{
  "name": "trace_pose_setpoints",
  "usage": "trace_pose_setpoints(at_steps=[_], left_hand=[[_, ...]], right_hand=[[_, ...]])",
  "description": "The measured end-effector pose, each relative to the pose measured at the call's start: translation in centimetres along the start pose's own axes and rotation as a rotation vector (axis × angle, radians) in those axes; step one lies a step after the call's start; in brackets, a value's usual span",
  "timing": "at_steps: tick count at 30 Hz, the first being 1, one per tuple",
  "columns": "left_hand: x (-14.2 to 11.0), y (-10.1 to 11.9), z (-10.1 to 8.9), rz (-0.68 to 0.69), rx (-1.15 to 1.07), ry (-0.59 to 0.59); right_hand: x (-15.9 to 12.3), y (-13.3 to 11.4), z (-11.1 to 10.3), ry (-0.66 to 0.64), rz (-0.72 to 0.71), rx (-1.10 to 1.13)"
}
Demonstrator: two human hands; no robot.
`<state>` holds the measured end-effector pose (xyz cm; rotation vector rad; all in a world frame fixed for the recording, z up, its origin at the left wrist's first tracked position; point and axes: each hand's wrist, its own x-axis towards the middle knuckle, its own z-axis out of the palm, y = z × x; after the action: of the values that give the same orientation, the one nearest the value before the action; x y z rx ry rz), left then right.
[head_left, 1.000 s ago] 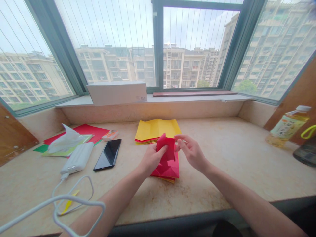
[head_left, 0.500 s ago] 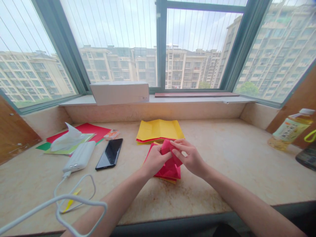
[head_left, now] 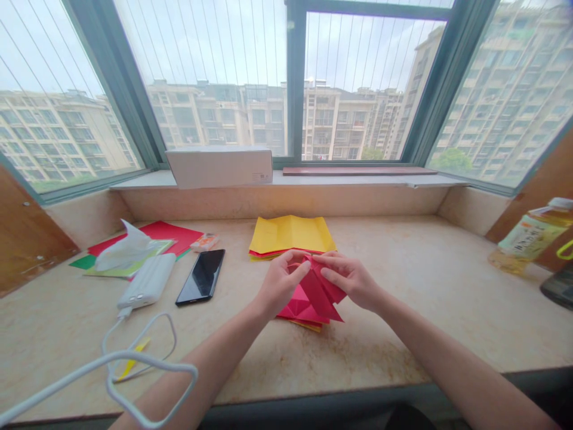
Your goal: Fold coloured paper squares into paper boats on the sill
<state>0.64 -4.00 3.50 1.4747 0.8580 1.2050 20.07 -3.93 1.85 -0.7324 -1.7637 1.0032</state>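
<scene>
A folded sheet of red paper (head_left: 321, 295) is held up between both hands, its pointed lower corner hanging free. My left hand (head_left: 285, 276) pinches its upper left edge between thumb and fingers. On the other side, my right hand (head_left: 351, 279) grips the upper right part, thumb against the near face. Below it on the counter lies a pile of folded red and yellow papers (head_left: 298, 307), partly covered by the held sheet and my left hand. Just beyond my hands rests a stack of creased yellow and red paper (head_left: 292, 234).
On the left are a black phone (head_left: 201, 278), a white power bank (head_left: 147, 280) with a looping white cable (head_left: 152, 365), a tissue (head_left: 125, 248) and coloured sheets (head_left: 172, 236). A drink bottle (head_left: 532, 236) stands right. A white box (head_left: 219, 168) sits on the sill.
The red paper has turned and opened out, with a long pointed flap now hanging down to the right. Both hands have shifted slightly, still gripping it.
</scene>
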Motion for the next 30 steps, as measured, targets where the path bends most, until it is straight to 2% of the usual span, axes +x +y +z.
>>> trace_pose_setpoints(at_steps=[8,21,30], left_hand=[[-0.11,0.08,-0.09,0.072,0.071,0.037],[-0.15,0.22,-0.13,0.036,0.086,0.092],[-0.07,0.03,-0.24,0.025,0.096,0.035]], right_hand=[[-0.12,-0.47,-0.01,0.000,0.012,-0.026],[-0.08,-0.33,-0.04,0.017,-0.059,-0.148],[-0.08,0.19,-0.16,0.002,-0.060,-0.135]])
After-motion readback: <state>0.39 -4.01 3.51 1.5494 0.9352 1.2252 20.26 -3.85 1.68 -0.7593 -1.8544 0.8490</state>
